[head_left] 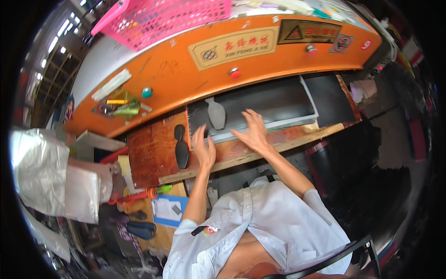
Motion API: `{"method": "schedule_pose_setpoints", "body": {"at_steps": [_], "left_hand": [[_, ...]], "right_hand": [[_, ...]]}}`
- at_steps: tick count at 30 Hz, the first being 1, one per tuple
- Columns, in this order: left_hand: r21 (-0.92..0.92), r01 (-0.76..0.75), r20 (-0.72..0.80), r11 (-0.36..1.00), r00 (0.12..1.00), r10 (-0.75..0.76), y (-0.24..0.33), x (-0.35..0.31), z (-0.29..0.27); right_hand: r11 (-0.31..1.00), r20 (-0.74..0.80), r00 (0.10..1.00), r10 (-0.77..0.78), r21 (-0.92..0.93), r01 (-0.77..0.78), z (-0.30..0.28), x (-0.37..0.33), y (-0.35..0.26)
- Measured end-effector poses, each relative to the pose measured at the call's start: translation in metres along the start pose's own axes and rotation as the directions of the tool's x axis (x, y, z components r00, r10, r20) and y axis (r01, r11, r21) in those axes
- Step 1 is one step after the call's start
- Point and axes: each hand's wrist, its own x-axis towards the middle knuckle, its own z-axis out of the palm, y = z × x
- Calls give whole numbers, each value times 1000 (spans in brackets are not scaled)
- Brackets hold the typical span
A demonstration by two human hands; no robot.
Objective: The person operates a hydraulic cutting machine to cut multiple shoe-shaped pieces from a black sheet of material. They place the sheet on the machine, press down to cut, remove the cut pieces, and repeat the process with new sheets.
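Note:
A grey shoe sole (216,114) lies flat on the black work surface (274,100) in front of me. My left hand (204,148) is just below and left of it, fingers stretched out with nothing visible in them. To its right, my right hand (253,131) hovers at the light front strip of the black surface, thumb and fingers spread and holding nothing. Left of my left hand, a black shoe sole (182,154), narrow at its waist, rests on the reddish-brown wooden board (151,146). Neither hand visibly grips a sole.
An orange machine panel (174,79) with a red button (235,73) and a green button (147,92) rises behind the surface. A pink basket (167,21) sits on top. Clear plastic bags (39,172) hang at left; a blue clipboard (168,210) lies below.

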Motion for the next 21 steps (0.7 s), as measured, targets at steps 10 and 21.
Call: {"method": "schedule_pose_setpoints", "body": {"at_steps": [10, 21], "left_hand": [[126, 79, 181, 989, 978, -102, 20, -16, 23], [216, 127, 218, 968, 960, -174, 31, -30, 21]], "right_hand": [[753, 445, 856, 263, 460, -471, 39, 2, -24], [993, 177, 981, 76, 73, -90, -8, -12, 3]]}}
